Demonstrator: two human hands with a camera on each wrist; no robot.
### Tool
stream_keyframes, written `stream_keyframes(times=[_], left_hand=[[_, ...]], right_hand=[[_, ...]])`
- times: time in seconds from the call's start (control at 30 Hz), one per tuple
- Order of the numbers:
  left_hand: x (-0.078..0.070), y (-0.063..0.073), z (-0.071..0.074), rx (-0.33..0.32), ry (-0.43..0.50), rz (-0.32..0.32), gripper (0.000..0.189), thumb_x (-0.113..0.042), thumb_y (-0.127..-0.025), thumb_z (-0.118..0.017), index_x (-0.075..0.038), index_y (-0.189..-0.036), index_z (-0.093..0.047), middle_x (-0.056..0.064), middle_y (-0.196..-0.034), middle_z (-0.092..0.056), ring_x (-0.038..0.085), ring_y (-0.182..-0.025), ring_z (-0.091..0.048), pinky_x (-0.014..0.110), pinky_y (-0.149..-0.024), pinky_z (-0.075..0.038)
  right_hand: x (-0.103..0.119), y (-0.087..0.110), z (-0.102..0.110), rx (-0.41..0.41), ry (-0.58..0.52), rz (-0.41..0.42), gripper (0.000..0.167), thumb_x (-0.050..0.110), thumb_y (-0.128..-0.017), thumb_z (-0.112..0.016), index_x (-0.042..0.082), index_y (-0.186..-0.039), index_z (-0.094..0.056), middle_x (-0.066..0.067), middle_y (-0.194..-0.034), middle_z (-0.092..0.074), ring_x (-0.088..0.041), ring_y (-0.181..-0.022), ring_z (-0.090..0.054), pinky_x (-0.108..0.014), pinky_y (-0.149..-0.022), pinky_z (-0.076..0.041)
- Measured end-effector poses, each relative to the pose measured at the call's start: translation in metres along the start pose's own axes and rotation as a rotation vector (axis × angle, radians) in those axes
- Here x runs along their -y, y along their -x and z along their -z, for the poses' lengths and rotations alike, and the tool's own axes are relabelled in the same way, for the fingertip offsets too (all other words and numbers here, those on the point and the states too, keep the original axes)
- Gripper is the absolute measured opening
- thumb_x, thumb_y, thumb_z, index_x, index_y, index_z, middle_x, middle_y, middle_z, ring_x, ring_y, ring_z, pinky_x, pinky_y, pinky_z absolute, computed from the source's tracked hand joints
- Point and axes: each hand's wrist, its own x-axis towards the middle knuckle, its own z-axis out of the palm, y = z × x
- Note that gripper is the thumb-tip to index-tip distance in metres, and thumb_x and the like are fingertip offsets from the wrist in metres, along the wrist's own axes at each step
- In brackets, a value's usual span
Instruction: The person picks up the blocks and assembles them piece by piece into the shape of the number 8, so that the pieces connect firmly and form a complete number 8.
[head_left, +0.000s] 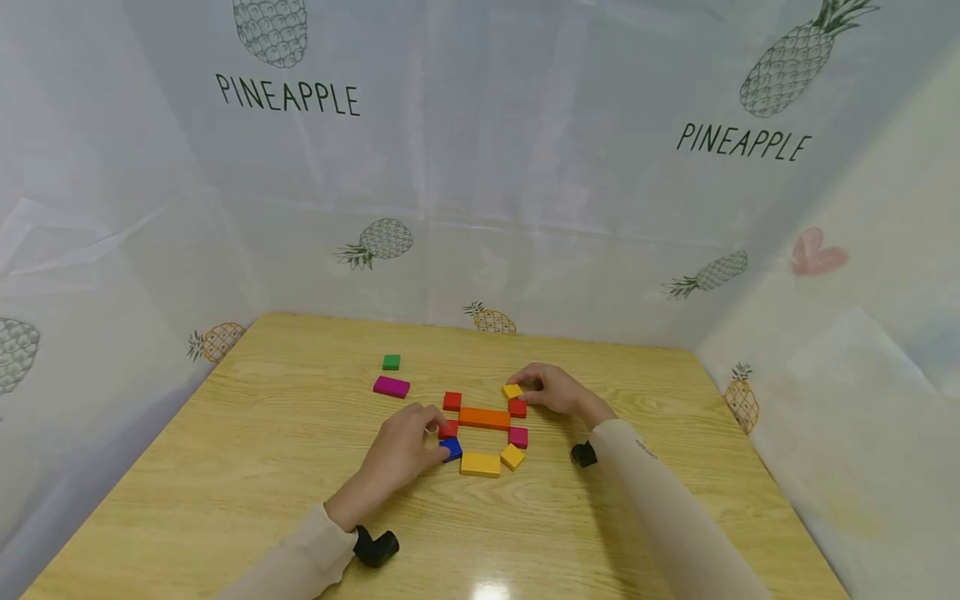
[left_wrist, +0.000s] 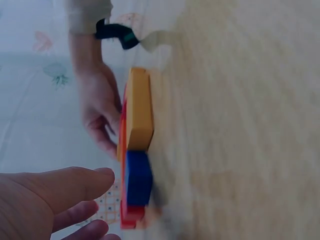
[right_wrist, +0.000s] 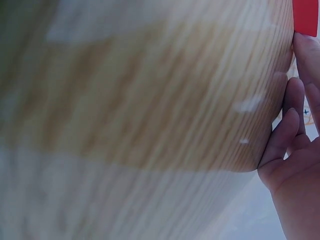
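Small coloured blocks form a ring-like figure around a long orange block (head_left: 484, 418). My left hand (head_left: 401, 446) hovers at its left side, thumb and fingers apart, beside a blue block (head_left: 452, 450) and a red block (head_left: 448, 429). In the left wrist view a gap shows between that thumb and the blue block (left_wrist: 138, 177). At the far right corner, my right hand (head_left: 551, 389) pinches a yellow block (head_left: 512, 391) between thumb and fingers, right at another red block (head_left: 518, 408). The right wrist view catches only a red block (right_wrist: 305, 17) at the fingertips.
A long yellow block (head_left: 480, 465), a tilted yellow square (head_left: 512, 457) and a crimson block (head_left: 518, 437) make up the near and right side. Farther left lie a green block (head_left: 392, 362) and a magenta block (head_left: 392, 387). A pineapple-print curtain (head_left: 480, 167) borders the wooden table (head_left: 262, 467).
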Motion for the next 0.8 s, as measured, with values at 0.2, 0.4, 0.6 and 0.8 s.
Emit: stream_keyframes(times=[0.2, 0.4, 0.6, 0.8], left_hand=[[0.010, -0.015, 0.023, -0.041, -0.075, 0.016, 0.031, -0.019, -0.084, -0.092, -0.010, -0.109, -0.076, 0.007, -0.103, -0.072, 0.023, -0.092, -0.067, 0.042, -0.080, -0.058], [0.027, -0.035, 0.043, -0.038, -0.126, 0.026, 0.034, -0.022, -0.087, -0.090, -0.012, -0.116, -0.075, 0.009, -0.104, -0.072, 0.021, -0.085, -0.063, 0.039, -0.070, -0.054], [0.048, -0.054, 0.053, -0.039, -0.143, -0.019, 0.032, -0.020, -0.089, -0.088, -0.009, -0.116, -0.075, 0.010, -0.110, -0.073, 0.025, -0.091, -0.068, 0.042, -0.073, -0.058], [0.075, -0.073, 0.061, -0.017, -0.152, -0.037, 0.034, -0.019, -0.091, -0.084, -0.006, -0.121, -0.074, 0.015, -0.114, -0.071, 0.031, -0.098, -0.069, 0.050, -0.082, -0.058]], right_hand=[[0.000, 0.000, 0.001, 0.005, -0.012, -0.012, 0.033, 0.014, -0.103, -0.070, 0.016, -0.136, -0.071, -0.006, -0.132, -0.066, -0.019, -0.102, -0.056, -0.043, -0.100, -0.051], [-0.003, -0.002, 0.001, 0.003, 0.007, 0.017, 0.032, 0.014, -0.103, -0.070, 0.017, -0.136, -0.072, -0.005, -0.131, -0.066, -0.017, -0.104, -0.057, -0.043, -0.101, -0.052], [-0.004, -0.002, 0.000, -0.004, 0.001, 0.017, 0.032, 0.013, -0.103, -0.070, 0.017, -0.135, -0.072, -0.005, -0.131, -0.067, -0.017, -0.102, -0.057, -0.043, -0.100, -0.052], [-0.002, 0.000, -0.001, -0.004, 0.002, 0.018, 0.033, 0.012, -0.103, -0.070, 0.016, -0.135, -0.072, -0.006, -0.132, -0.067, -0.016, -0.099, -0.056, -0.041, -0.098, -0.052]])
